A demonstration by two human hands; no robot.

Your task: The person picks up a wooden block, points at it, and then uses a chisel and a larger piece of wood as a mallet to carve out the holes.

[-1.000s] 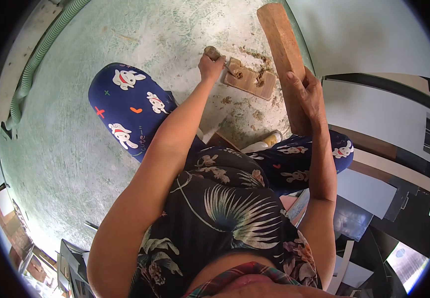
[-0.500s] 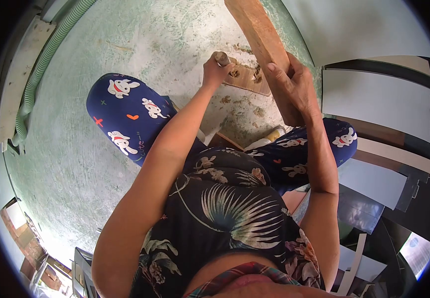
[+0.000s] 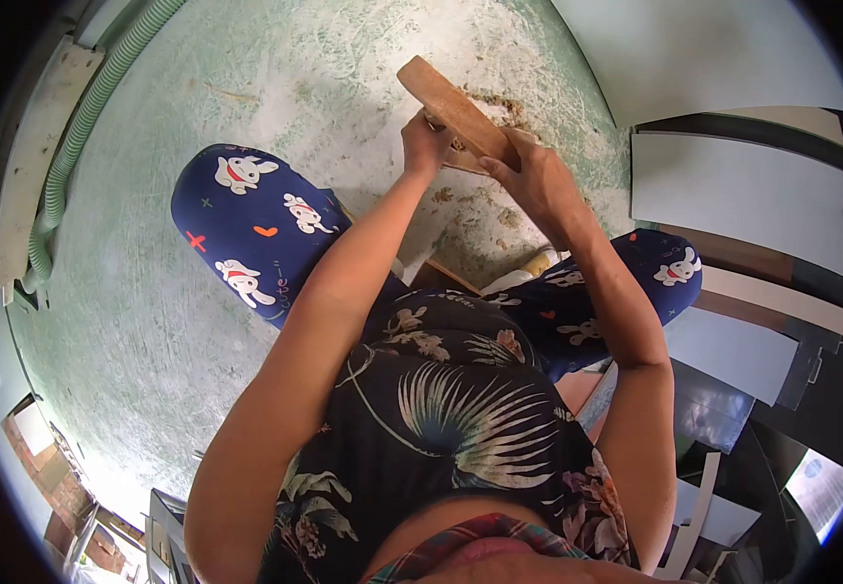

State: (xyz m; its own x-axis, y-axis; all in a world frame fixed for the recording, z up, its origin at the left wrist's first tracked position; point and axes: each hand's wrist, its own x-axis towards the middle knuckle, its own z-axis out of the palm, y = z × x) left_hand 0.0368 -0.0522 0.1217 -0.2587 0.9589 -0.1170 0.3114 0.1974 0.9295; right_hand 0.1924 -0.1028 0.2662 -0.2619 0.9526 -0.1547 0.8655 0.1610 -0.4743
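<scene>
My right hand (image 3: 538, 185) grips the lower end of a long reddish-brown wooden block (image 3: 455, 109). The block's far end lies over the top of my left hand (image 3: 425, 148), which is closed round an upright tool handle, now mostly hidden under the block. Below both is a flat wooden board (image 3: 464, 161) on the floor, largely covered by the block and my hands. A bit of its near edge and some dark shavings show between my hands. Whether the block touches the handle cannot be made out.
Wood shavings (image 3: 507, 216) lie scattered on the green-grey floor (image 3: 275, 78). My patterned knees (image 3: 246, 219) flank the work. A ribbed hose (image 3: 71, 136) runs along the left. Stacked panels (image 3: 733, 185) stand at the right, and a yellow-and-white object (image 3: 536, 265) lies by my right leg.
My right hand has brought the wooden block down and to the left, from raised at the right to over the handle. My left hand has stayed nearly in place.
</scene>
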